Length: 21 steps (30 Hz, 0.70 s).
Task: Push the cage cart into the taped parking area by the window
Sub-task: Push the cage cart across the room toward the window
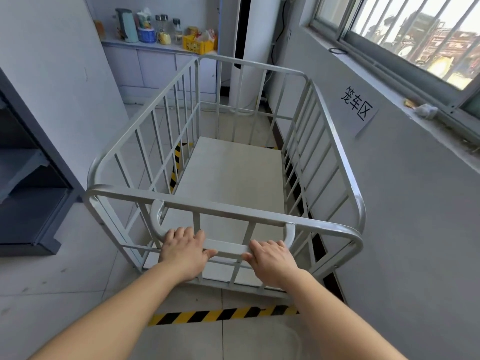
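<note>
A pale grey metal cage cart [241, 175] with barred sides and an empty flat deck stands in front of me, close along the wall under the window [415, 40]. My left hand [185, 246] and my right hand [271, 258] both grip its looped push handle [227, 247] at the near end. Yellow-and-black floor tape [223, 315] runs across the floor just behind the cart's near end, and another strip [176, 165] shows through the left bars. The cart sits between these strips and the wall.
A paper sign with black characters [357, 103] hangs on the right wall below the sill. A dark shelving unit [28, 178] stands at left. A counter with bottles and boxes [161, 32] and a white column [246, 55] lie beyond the cart.
</note>
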### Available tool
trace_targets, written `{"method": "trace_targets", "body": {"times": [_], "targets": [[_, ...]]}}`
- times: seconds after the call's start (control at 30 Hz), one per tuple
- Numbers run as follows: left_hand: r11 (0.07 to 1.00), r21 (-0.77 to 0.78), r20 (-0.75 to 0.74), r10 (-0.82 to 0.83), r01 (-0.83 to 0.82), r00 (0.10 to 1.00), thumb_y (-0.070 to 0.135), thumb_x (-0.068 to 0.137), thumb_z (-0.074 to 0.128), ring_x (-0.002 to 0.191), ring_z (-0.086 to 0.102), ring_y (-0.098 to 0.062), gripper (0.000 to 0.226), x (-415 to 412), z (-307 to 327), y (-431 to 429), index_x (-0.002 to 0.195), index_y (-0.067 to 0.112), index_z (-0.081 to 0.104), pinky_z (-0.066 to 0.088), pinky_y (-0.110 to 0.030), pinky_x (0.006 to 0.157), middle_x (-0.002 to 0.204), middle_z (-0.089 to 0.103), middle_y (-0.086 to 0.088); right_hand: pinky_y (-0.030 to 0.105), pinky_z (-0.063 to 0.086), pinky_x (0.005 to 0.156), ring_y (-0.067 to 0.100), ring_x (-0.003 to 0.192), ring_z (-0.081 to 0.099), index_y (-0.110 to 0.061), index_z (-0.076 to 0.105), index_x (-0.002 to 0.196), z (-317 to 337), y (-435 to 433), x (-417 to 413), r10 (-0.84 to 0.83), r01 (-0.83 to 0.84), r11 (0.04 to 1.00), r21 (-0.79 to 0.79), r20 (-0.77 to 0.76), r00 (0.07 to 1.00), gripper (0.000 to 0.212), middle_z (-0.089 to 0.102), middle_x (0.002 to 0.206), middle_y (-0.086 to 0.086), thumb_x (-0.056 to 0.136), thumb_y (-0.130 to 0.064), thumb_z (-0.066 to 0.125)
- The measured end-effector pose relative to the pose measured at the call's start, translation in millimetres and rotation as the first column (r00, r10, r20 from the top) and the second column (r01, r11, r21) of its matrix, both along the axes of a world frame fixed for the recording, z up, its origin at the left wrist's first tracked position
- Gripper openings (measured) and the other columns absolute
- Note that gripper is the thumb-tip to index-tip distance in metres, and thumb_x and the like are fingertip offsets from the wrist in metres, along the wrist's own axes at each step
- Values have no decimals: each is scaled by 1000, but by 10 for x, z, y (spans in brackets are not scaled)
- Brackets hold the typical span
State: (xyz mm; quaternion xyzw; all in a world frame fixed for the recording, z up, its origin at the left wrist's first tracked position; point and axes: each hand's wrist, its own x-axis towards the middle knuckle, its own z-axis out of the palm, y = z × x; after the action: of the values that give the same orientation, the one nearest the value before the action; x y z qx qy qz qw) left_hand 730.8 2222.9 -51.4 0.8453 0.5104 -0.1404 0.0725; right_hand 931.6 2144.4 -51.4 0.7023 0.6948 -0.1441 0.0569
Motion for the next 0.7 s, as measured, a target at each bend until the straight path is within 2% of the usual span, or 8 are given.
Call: {"method": "trace_targets", "body": {"times": [0.3, 0.53, 0.63, 0.7], "targets": [[1000, -11, -19, 6, -6, 1000, 63, 94, 22, 122, 41, -26, 58, 317, 8, 193, 126, 20, 43, 26, -42, 105, 130, 48, -7, 39, 33, 87, 25, 95, 53, -19, 46, 109, 33, 178, 282, -4, 4, 1000, 6, -1, 1000, 44, 61, 104, 3, 99, -51, 19], [988, -152, -27, 10, -14, 1000, 69, 90, 25, 130, 35, -28, 66, 233, 59, 331, 131, 21, 40, 20, -45, 109, 136, 44, -7, 40, 34, 87, 28, 95, 55, -18, 47, 111, -2, 233, 208, 3, -2, 999, 34, -7, 1000, 46, 63, 102, 6, 99, -51, 17], [980, -184, -39, 71, -77, 997, 67, 92, 21, 130, 36, -27, 62, 178, 102, 358, 128, 22, 44, 19, -44, 110, 135, 46, -7, 41, 34, 86, 28, 94, 54, -18, 48, 110, 4, 238, 79, -11, 13, 999, 47, -48, 999, 45, 62, 102, 7, 99, -49, 18], [974, -151, 9, 172, -168, 985, 63, 94, 20, 130, 37, -27, 59, 154, 104, 345, 127, 24, 47, 19, -44, 110, 135, 48, -7, 41, 34, 86, 29, 95, 53, -17, 49, 108, -7, 239, -38, -30, 35, 998, 60, -76, 997, 44, 61, 102, 8, 99, -49, 19]]}}
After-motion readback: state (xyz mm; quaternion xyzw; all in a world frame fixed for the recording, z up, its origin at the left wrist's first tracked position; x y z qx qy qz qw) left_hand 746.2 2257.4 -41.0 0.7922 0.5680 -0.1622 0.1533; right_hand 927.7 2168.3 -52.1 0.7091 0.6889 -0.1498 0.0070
